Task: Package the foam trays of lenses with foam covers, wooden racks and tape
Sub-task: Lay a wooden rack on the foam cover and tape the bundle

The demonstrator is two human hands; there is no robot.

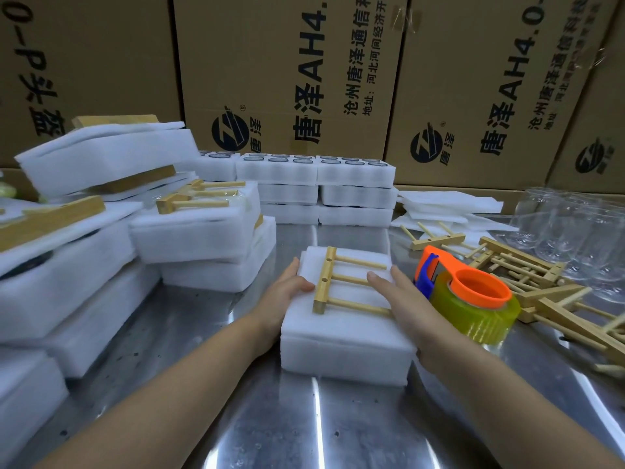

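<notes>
Head view. At centre, on the shiny steel table [304,421]: one white foam tray block [345,343] under its foam cover, topped by one pale wooden rack [341,282] made of one crossbar and three dowels pointing toward 3 o'clock.

Left hand [287,292] against the block's 9 o'clock side, fingers straight along the foam edge, thumb laid on top beside the crossbar; pressing, not curled round anything. Right hand [402,299] flat on the cover at 3 o'clock, fingers straight, lying over the dowel tips.

Just beside the right hand, at 3 o'clock: one orange-and-blue tape dispenser [473,302] carrying one yellowish clear roll.

Farther toward 3 o'clock: a heap of loose wooden racks [541,292], too tangled to count, with one single rack [436,238] lying apart at 1 o'clock. Beyond the heap, clear jars [575,231], number unclear.

At 12 o'clock: uncovered white foam trays of round lenses [314,177], stacked three layers high. To their right, thin white foam sheets [449,204].

From 9 to 11 o'clock: foam bundles bearing wooden racks [199,228], piled unevenly, at least five.

Along the back: four brown cardboard boxes [287,79] with black print.
</notes>
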